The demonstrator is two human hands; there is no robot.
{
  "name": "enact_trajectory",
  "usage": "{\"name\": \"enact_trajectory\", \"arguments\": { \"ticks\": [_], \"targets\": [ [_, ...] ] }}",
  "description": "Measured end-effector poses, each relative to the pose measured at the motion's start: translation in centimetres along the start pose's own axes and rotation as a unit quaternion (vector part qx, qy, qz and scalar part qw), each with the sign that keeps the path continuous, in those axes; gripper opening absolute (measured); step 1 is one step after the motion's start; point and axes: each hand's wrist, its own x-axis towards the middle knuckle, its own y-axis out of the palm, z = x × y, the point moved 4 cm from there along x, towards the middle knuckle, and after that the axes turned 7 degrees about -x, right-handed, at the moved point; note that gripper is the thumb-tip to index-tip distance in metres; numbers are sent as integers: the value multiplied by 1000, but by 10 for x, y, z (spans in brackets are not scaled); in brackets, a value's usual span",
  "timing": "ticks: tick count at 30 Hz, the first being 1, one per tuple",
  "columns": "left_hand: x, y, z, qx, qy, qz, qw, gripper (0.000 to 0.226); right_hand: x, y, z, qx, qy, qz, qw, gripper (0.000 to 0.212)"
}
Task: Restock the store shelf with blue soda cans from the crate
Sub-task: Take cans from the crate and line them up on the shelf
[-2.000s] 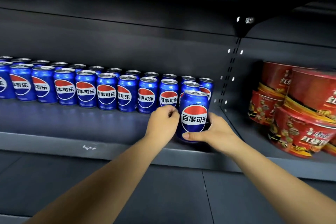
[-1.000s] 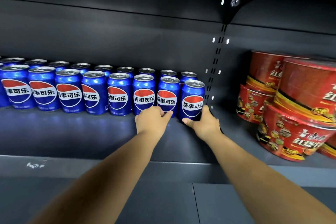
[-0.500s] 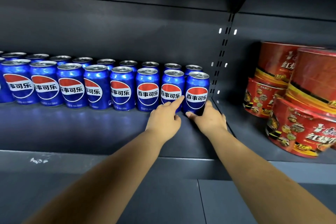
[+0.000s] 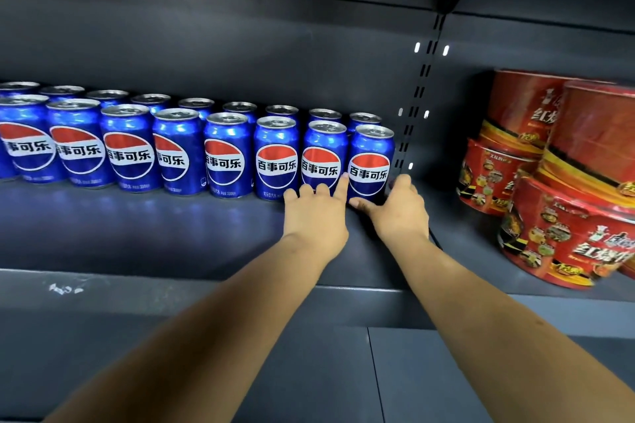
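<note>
A: What is hiding behind the front row of cans (image 4: 226, 154)?
B: The back row (image 4: 240, 108) is showing only its tops.
A: And left of that front row?
B: The picture's edge is cutting the row off. To its right, the red noodle tubs (image 4: 563, 237) are running out of view too.

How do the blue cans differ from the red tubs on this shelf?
The blue cans are slim and stand in two neat rows, all upright; the red tubs are wide, stacked two high, and some tilt. Both hands touch the rightmost can; none touches the tubs. Both sit on the same dark shelf.
</note>
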Motion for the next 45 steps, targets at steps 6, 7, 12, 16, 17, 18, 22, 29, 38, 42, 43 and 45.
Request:
{"name": "enact_trajectory", "arguments": {
  "ticks": [6,7,12,16,17,18,22,29,38,42,43,45],
  "targets": [
    [-2,0,1,7,-3,10,1000,69,0,-1,1,-24,-32,-4,999,48],
    [-2,0,1,5,-5,10,1000,69,1,0,0,-16,-32,0,999,47],
    [-3,2,3,-28,-14,12,999,69,3,3,-4,31,-37,22,999,43],
    [-4,4,4,-53,-22,17,998,70,7,8,-7,41,-46,36,997,43],
    [-4,4,4,-57,-26,20,998,70,8,10,-9,46,-47,40,997,43],
    [-5,5,4,-60,-30,23,997,70,9,11,-10,52,-47,43,997,43],
    [-6,5,5,-65,-46,28,996,70,12,14,-14,70,-46,48,995,47],
    [-5,7,5,-66,-53,36,996,69,16,18,-17,80,-48,55,994,52],
    [-3,9,3,-64,-59,40,995,70,17,18,-19,85,-53,51,994,58],
    [0,9,3,-55,-58,38,996,70,18,17,-18,74,-51,54,995,61],
    [0,9,2,-50,-58,40,996,70,18,17,-18,66,-52,53,995,61],
    [0,9,2,-47,-56,45,996,70,17,17,-18,42,-49,51,997,60]
  ]
}}
